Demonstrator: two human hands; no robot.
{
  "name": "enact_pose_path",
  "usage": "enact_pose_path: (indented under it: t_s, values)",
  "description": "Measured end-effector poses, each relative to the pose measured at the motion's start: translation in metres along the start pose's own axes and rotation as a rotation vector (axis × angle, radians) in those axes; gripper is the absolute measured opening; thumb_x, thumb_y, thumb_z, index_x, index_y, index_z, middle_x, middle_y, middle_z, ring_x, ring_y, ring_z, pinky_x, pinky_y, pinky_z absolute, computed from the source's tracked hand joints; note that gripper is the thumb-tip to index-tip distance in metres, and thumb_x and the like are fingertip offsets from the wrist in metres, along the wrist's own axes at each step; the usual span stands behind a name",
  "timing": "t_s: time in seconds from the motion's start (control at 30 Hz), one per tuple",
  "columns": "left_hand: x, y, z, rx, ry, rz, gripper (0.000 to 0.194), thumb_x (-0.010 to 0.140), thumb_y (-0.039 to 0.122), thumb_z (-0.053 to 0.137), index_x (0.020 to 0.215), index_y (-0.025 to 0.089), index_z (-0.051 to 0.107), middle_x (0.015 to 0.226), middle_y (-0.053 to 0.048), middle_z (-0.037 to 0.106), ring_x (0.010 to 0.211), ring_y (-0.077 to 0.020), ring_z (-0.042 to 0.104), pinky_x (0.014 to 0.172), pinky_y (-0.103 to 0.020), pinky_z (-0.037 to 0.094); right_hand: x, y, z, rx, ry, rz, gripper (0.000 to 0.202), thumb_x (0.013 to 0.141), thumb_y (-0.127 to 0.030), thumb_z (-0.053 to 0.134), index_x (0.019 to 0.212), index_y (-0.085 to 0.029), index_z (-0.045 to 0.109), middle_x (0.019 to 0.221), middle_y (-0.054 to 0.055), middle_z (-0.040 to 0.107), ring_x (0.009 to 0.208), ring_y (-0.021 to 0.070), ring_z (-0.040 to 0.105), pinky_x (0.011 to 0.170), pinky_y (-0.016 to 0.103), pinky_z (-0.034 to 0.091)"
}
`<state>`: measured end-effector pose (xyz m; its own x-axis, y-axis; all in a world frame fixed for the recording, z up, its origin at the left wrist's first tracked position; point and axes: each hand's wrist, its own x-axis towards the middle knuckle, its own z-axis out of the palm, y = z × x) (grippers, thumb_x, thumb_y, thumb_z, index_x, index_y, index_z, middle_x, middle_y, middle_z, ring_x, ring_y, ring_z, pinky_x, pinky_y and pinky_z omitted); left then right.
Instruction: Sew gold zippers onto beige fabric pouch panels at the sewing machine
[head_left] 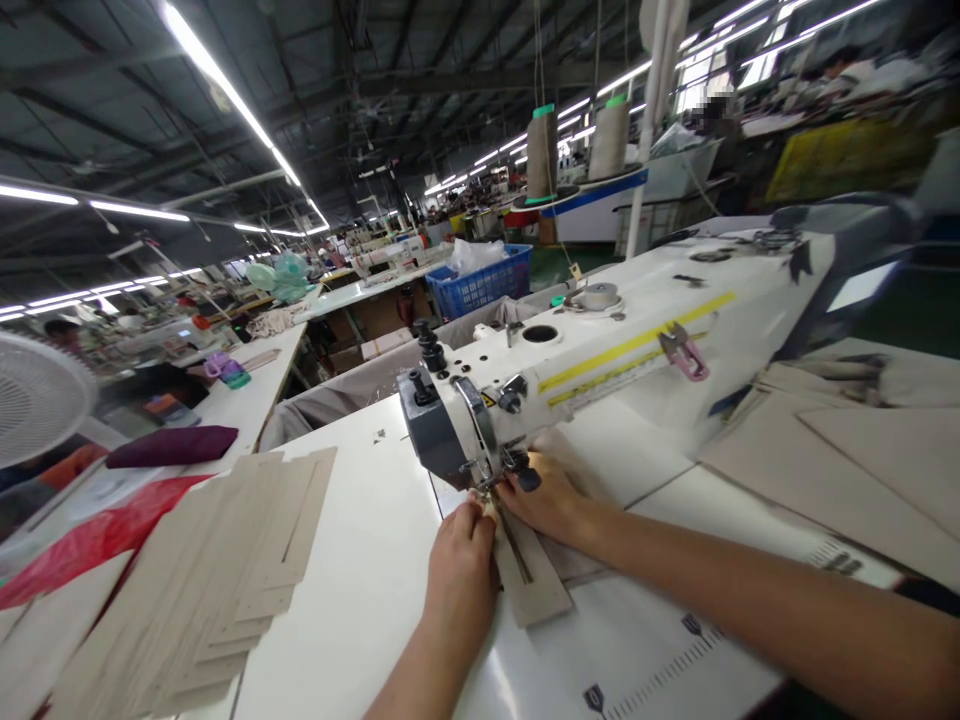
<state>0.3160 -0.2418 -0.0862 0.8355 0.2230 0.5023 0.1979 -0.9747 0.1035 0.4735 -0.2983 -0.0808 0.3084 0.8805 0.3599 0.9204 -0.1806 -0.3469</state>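
Note:
A white sewing machine (637, 340) reaches in from the right, its needle area over the middle of the table. Below the needle lies a beige fabric piece (536, 585) with a dark slot along it. My left hand (463, 560) has its fingers closed on the left edge of the piece, close to the presser foot. On the other side, my right hand (547, 497) presses on the fabric, partly behind the machine head; its fingertips are hidden. A stack of similar beige pieces (247, 540) lies fanned out to the left.
Larger beige panels (847, 450) lie at the right. A fan (45, 400), purple cloth (172, 446) and red plastic (97, 530) are at the left. Behind stand a blue basket (484, 283) and thread cones (541, 155). Pink-handled snippers (684, 352) rest on the machine.

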Motion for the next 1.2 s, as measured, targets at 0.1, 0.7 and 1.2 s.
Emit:
enact_pose_path:
  t_s: [0.1, 0.7, 1.2]
  values:
    - [0.001, 0.002, -0.003, 0.020, 0.000, 0.003, 0.028, 0.078, 0.001, 0.042, 0.094, 0.016, 0.060, 0.095, -0.009, 0.061, 0.085, -0.0205, 0.060, 0.072, -0.035, 0.055, -0.011, -0.003, -0.009, -0.007, 0.003, -0.017, 0.021, 0.082, -0.014, 0.046, 0.072, -0.013, 0.066, 0.075, 0.011, 0.068, 0.071, 0.0223, 0.062, 0.066, 0.033, 0.048]
    - [-0.002, 0.011, -0.011, 0.070, 0.012, 0.135, 0.030, 0.084, 0.006, 0.038, 0.107, 0.013, 0.056, 0.098, -0.011, 0.061, 0.083, -0.0206, 0.059, 0.070, -0.036, 0.056, -0.085, -0.013, -0.034, 0.065, -0.141, -0.435, 0.060, 0.075, -0.022, 0.049, 0.126, 0.010, 0.046, 0.132, 0.027, 0.043, 0.126, 0.0357, 0.039, 0.105, 0.047, 0.034]
    - [0.004, 0.012, -0.033, -0.069, -0.276, -0.033, 0.042, 0.069, 0.003, 0.051, 0.109, 0.015, 0.056, 0.104, -0.010, 0.061, 0.090, -0.0217, 0.060, 0.081, -0.035, 0.051, -0.050, -0.014, -0.053, 0.140, -0.271, -0.237, 0.024, 0.087, -0.016, 0.046, 0.090, -0.009, 0.069, 0.090, 0.013, 0.069, 0.086, 0.0224, 0.064, 0.079, 0.032, 0.048]
